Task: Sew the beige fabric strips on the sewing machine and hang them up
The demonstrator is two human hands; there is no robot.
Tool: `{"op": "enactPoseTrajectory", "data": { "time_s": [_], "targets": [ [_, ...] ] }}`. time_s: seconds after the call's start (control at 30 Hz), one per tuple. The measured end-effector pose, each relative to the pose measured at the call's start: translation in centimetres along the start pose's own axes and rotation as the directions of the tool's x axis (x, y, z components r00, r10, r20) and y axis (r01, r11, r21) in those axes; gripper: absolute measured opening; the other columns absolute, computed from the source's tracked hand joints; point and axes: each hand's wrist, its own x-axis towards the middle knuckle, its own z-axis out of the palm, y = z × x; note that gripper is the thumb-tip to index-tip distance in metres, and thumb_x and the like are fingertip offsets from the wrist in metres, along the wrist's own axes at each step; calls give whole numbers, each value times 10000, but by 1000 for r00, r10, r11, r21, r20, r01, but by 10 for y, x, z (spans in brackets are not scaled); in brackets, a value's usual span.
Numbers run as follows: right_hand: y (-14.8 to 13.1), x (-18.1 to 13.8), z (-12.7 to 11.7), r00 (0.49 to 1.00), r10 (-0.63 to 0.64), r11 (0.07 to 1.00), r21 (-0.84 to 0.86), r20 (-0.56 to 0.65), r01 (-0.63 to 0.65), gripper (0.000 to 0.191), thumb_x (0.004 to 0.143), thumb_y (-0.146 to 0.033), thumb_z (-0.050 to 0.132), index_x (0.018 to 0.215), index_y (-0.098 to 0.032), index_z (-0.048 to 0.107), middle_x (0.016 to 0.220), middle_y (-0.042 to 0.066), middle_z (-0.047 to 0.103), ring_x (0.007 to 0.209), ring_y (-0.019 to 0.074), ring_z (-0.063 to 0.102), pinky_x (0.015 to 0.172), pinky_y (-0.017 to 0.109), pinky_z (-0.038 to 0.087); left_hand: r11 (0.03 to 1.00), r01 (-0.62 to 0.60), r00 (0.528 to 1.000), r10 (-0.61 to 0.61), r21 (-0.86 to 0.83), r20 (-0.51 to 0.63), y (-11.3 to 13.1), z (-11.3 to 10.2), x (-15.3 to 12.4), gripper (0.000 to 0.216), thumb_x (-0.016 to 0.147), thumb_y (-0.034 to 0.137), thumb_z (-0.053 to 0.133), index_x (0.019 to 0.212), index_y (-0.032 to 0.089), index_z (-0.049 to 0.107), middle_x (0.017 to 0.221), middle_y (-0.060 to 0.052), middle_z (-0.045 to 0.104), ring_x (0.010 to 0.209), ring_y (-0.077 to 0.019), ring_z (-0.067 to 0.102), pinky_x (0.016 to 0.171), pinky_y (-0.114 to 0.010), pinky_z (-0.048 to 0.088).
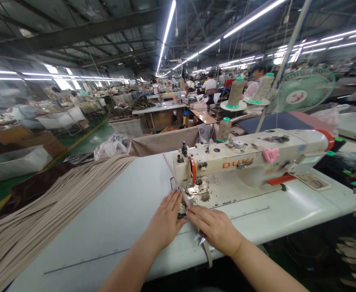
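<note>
A white sewing machine (251,160) stands on a pale sewing table (111,219). A narrow beige strap (207,253) runs under the needle area and hangs over the table's near edge. My left hand (167,221) lies flat on the table just left of the presser foot, fingers stretched out toward the strap. My right hand (214,227) rests over the strap in front of the needle, fingers pointing left and pressing it down, with a small pair of metal snips (201,239) showing beneath the palm.
A thick sheaf of beige straps (44,211) fans across the table's left side. Thread cones (236,93) stand behind the machine, with a green fan (302,89) to the right. Other workers and tables fill the hall behind. Stacked material (354,259) sits low right.
</note>
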Motion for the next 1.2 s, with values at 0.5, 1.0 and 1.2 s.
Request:
{"op": "enactPoseTrajectory", "data": {
  "time_s": [0.5,1.0,1.2],
  "targets": [
    [4,-6,12,974,203,972,103,100,-213,617,795,36,531,1341,-201,692,1374,80,680,1303,229,612,1129,377,515,989,138,974,-125,57,-190,-16,20,8,912,1010,653,399,1640,67,98,1669,-254,283,1578,-342,240,1262,-546,315],
    [8,-4,22,961,259,961,73,101,-267,350,1024,-147,542,1341,-171,690,1415,92,653,1354,266,577,1135,438,524,1000,-22,1000,22,-9,-10,-10,1,0,836,1018,662,373,1640,131,199,1684,-168,298,1578,-280,260,1298,-556,208],
    [9,-2,22,954,277,957,55,117,-285,399,1002,-120,547,1379,-174,666,1438,96,635,1385,257,548,1156,433,504,999,26,997,-23,-42,73,-4,-8,4,716,1039,625,344,1637,250,226,1685,-64,326,1575,-302,251,1261,-717,116]
  ]
}}
